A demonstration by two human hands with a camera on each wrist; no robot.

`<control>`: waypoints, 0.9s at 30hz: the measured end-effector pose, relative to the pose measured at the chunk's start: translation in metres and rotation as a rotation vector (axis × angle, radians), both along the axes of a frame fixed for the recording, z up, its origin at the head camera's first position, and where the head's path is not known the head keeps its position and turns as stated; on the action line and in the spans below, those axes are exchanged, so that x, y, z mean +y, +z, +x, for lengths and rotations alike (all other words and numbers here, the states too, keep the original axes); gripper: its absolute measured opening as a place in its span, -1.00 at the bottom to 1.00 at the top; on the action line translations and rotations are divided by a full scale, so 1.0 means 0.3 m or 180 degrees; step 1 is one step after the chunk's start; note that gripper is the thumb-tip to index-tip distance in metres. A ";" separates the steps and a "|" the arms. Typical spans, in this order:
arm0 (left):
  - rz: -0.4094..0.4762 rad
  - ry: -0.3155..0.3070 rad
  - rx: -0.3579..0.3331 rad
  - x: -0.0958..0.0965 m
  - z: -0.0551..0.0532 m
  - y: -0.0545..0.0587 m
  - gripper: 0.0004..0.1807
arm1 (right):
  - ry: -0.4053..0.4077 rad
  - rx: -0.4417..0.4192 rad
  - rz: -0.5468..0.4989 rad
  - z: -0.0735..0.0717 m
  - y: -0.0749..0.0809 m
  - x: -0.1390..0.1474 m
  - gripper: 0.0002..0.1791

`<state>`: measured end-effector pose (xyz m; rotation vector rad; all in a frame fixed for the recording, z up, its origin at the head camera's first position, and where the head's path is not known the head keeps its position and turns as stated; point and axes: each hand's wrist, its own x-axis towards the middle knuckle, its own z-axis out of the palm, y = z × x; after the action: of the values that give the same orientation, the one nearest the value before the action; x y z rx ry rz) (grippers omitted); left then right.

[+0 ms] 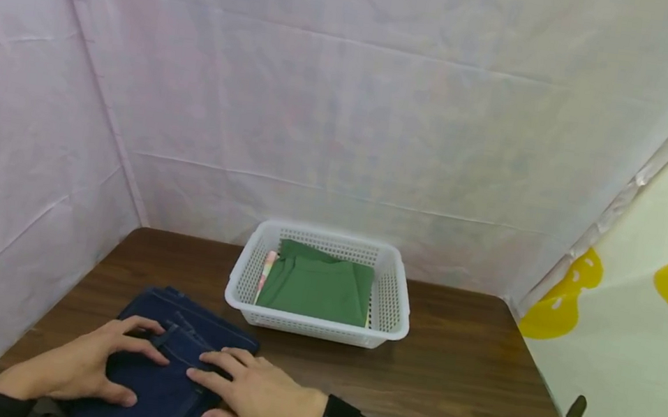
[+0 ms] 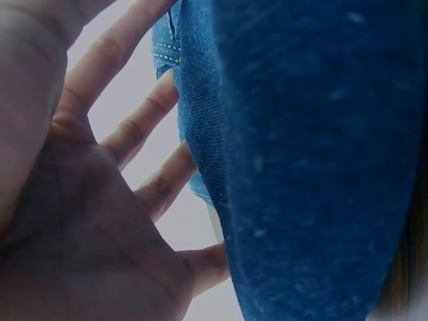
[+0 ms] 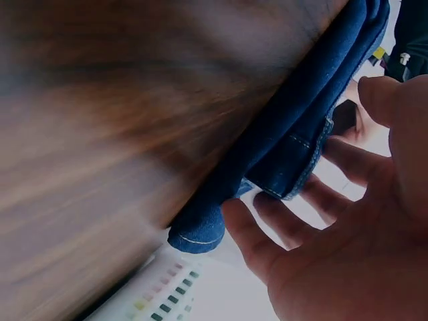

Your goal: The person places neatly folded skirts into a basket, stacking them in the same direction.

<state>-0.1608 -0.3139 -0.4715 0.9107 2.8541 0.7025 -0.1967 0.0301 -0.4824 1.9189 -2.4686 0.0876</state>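
Folded dark blue jeans (image 1: 159, 383) lie on the brown table at the front left, with pale stitching along their seams. My left hand (image 1: 93, 356) rests on their left part, fingers spread and thumb apart. From the right, my right hand (image 1: 267, 397) touches the top of the jeans with its fingertips. In the left wrist view the fingers reach against the denim (image 2: 321, 160), and nothing is gripped. Seen from the right wrist, the folded layers (image 3: 281, 147) lie flat on the table beside loosely spread fingers.
A white plastic basket (image 1: 318, 330) stands at the back middle of the table (image 1: 463, 380). Inside it lie a folded green garment (image 1: 320, 288) and a pink-and-white patterned cloth (image 1: 267, 270). White fabric walls (image 1: 347, 111) enclose the back and left; yellow shapes mark the right one.
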 end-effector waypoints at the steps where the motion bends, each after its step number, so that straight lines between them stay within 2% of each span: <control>1: -0.0012 0.0024 -0.0033 0.009 0.003 0.001 -0.43 | -0.0018 -0.0005 -0.0008 0.000 0.001 0.005 -0.30; 6: -0.0095 0.0049 -0.0146 0.056 0.008 0.008 -0.43 | -0.0085 -0.0180 -0.0076 -0.005 0.007 0.046 -0.38; 16: -0.0373 -0.0016 -0.0147 0.195 0.001 0.020 -0.36 | -0.0264 -0.0512 -0.0419 -0.038 -0.002 0.195 -0.55; 23: -0.0259 -0.0238 -0.0252 0.287 -0.004 0.038 -0.38 | -0.0476 -0.0638 -0.0516 -0.046 0.003 0.298 -0.64; 27: -0.0180 -0.0408 -0.0341 0.339 0.001 0.033 -0.37 | -0.0608 -0.0681 -0.0550 -0.043 0.001 0.352 -0.69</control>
<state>-0.1603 -0.2120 -0.4617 1.0048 2.6807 0.6333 -0.2095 0.1356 -0.4820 1.6768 -2.6599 0.5104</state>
